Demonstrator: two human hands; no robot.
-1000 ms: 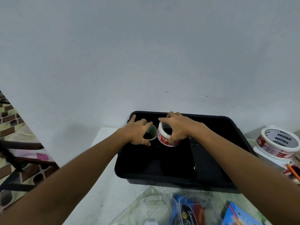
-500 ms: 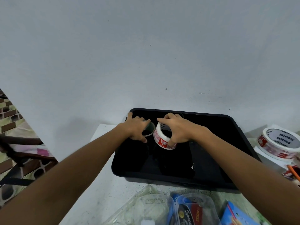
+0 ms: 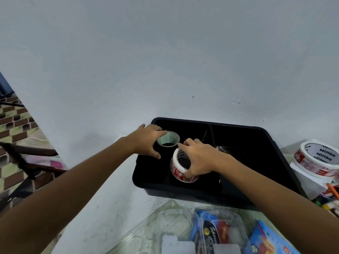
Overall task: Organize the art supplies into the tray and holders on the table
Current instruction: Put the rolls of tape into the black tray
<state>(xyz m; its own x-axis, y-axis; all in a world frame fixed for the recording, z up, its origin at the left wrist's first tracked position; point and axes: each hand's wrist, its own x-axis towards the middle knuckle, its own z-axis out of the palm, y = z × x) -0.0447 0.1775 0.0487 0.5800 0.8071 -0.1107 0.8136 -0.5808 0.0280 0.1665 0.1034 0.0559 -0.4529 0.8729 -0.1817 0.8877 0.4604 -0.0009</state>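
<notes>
A black divided tray [image 3: 267, 136] stands on the table against the wall. Inside its left compartment my right hand [image 3: 200, 158] grips a white and red tape roll [image 3: 178, 171] by its rim, near the tray's front. Just behind it a pale green tape roll [image 3: 167, 139] lies flat at the tray's back left. My left hand [image 3: 146, 138] curls round the green roll's left side, thumb on the tray floor.
A second white and red tape roll [image 3: 317, 159] sits on a white box [image 3: 310, 180] right of the tray. Pencils and markers [image 3: 330, 198] lie at the right edge. Clear blister packs [image 3: 192, 230] and a blue packet [image 3: 266, 239] lie in front.
My right hand has brought the white and red roll forward and down, apart from the green roll. My left hand stayed on the green roll.
</notes>
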